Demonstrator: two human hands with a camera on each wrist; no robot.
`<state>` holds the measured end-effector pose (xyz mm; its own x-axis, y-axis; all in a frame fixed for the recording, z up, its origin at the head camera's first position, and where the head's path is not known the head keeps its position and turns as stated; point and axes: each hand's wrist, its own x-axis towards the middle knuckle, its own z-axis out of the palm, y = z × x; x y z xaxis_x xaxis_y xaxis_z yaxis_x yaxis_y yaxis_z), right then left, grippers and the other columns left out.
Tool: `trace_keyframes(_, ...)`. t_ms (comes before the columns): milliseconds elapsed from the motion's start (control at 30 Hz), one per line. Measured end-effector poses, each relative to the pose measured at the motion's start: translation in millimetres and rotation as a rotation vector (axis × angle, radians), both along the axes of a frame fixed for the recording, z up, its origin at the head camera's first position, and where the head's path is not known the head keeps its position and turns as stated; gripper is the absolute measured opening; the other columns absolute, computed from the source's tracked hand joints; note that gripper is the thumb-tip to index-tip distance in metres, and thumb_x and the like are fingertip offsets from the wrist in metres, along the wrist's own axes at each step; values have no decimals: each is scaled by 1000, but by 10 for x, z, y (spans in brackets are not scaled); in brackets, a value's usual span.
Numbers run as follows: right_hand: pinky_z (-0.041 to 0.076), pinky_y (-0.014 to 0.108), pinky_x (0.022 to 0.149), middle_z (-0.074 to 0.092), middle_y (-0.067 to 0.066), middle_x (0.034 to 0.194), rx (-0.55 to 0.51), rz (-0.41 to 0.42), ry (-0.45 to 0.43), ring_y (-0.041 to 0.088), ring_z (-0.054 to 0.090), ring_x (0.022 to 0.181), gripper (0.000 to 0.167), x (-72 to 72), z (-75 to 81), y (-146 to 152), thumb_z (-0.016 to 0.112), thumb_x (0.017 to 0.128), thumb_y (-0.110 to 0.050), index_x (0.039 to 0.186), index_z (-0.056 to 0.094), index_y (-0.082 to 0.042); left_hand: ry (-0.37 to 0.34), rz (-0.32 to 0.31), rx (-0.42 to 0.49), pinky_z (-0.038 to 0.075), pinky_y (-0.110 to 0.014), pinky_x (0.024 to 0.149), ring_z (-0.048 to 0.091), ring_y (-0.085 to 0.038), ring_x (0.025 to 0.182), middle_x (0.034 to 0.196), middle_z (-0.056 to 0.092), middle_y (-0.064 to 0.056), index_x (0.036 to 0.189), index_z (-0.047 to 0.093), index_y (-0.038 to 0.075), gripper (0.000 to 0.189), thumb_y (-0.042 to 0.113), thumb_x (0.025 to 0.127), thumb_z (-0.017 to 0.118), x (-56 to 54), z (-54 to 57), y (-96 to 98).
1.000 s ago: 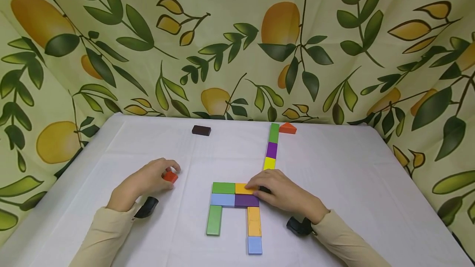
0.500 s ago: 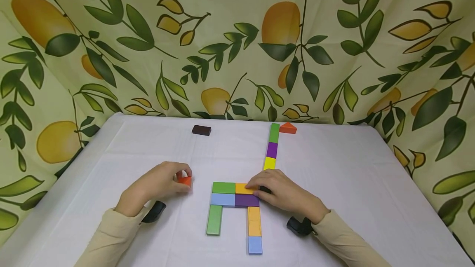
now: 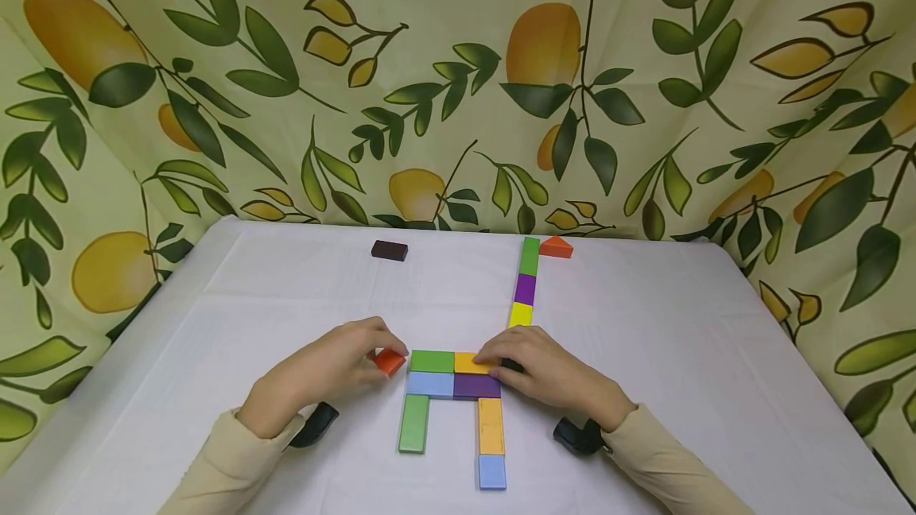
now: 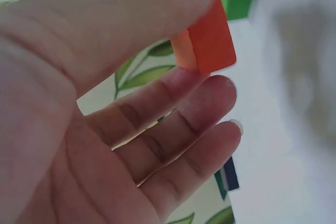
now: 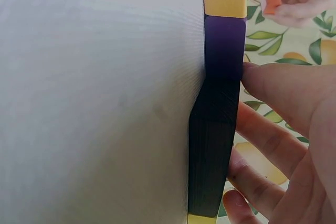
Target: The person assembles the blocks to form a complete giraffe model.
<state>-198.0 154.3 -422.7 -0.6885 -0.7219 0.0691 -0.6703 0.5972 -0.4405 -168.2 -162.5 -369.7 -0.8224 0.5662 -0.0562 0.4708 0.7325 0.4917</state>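
Between thumb and fingers, my left hand (image 3: 325, 372) pinches a small red-orange block (image 3: 390, 362), just left of the green block (image 3: 432, 362). The left wrist view shows the block's flat red face (image 4: 215, 40) under the thumb, with the other fingers loosely bent. My right hand (image 3: 551, 372) rests on the arrangement's right side, fingertips at the orange block (image 3: 465, 362) and the purple block (image 3: 472, 387). In the right wrist view its thumb touches the purple block's edge, and its fingers lie along a black block (image 5: 210, 156), mostly covered in the head view.
A light blue block (image 3: 430, 385) joins the arrangement, with a green leg (image 3: 413, 424) and an orange leg (image 3: 490, 426) ending in a blue block (image 3: 491, 472). A row with a yellow block (image 3: 521, 315) runs back toward a red triangle (image 3: 556, 247). A dark brown block (image 3: 390, 250) lies far left.
My left hand has moved right with the red-orange block, up close to the green block's left end. My right hand has stayed in place.
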Motion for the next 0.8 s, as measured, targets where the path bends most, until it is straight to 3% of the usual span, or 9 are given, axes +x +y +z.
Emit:
trace_keyframes(200, 42, 43, 102, 67, -18, 120, -3, 2, -1, 8, 59, 118, 23, -9, -8, 3, 63, 98, -25, 120, 70, -29, -26, -43, 12, 48, -22, 72, 54, -7, 79, 96, 62, 8, 109, 74, 13, 28, 11, 81, 80, 83, 64, 94)
trace_keyframes(333, 42, 44, 102, 67, -18, 120, -5, 1, -7, 8, 59, 118, 24, -10, -7, 1, 63, 98, -25, 120, 70, -29, -74, -49, 27, 44, -20, 66, 51, -5, 71, 89, 60, 10, 102, 71, 17, 27, 24, 79, 84, 170, 99, 175)
trace_keyframes(500, 42, 44, 103, 67, -18, 120, -8, 0, -14, 8, 59, 118, 24, -5, -2, -1, 63, 98, -24, 120, 70, -28, -143, -61, 3, 46, -20, 68, 54, -3, 71, 87, 60, 13, 100, 70, 18, 30, 32, 77, 85, 269, 115, 308)
trace_keyframes(800, 43, 44, 102, 68, -18, 119, -5, 5, -10, 8, 59, 118, 24, -10, -4, 1, 63, 98, -24, 120, 71, -28, -64, -102, -67, 44, -20, 66, 49, 0, 69, 81, 60, 15, 94, 71, 17, 30, 31, 73, 87, 334, 43, 403)
